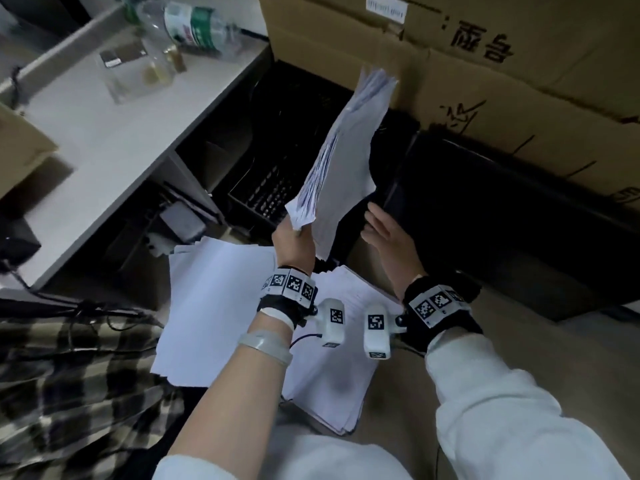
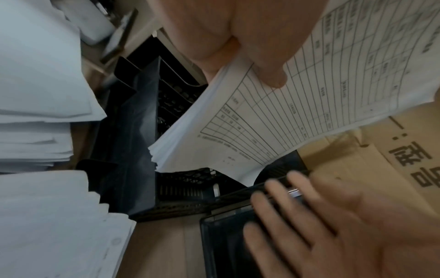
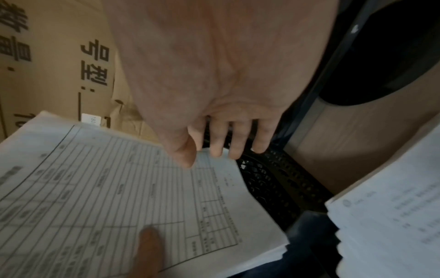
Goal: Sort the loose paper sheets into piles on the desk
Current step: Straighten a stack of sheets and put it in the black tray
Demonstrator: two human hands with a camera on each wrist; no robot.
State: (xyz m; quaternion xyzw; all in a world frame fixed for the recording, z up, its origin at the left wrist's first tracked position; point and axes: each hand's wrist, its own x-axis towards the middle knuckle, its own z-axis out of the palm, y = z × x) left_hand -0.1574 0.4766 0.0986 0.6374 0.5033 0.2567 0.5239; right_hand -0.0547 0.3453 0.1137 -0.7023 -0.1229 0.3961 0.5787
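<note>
Up over the black mesh tray (image 1: 266, 188), the left hand (image 1: 294, 242) grips a thick sheaf of printed forms (image 1: 341, 150) by its lower corner, thumb (image 2: 273, 75) pressed flat on the ruled table of the top sheet, fingers curled underneath. And the sheaf stands nearly on edge, leaning toward the cardboard boxes (image 1: 485, 64) behind! Just beside it, the right hand (image 1: 389, 233) is spread, fingers (image 3: 234, 143) straight and holding nothing; it hovers at the black case (image 1: 502, 209), though whether it touches it is hard to say through the blur. Down below both wrists, two piles of paper (image 1: 214, 306) lie side by side, edges ragged, apparently on the floor. Off to the left, a white desk (image 1: 104, 133) carries a plastic bottle (image 1: 197, 26) lying on its side.
</note>
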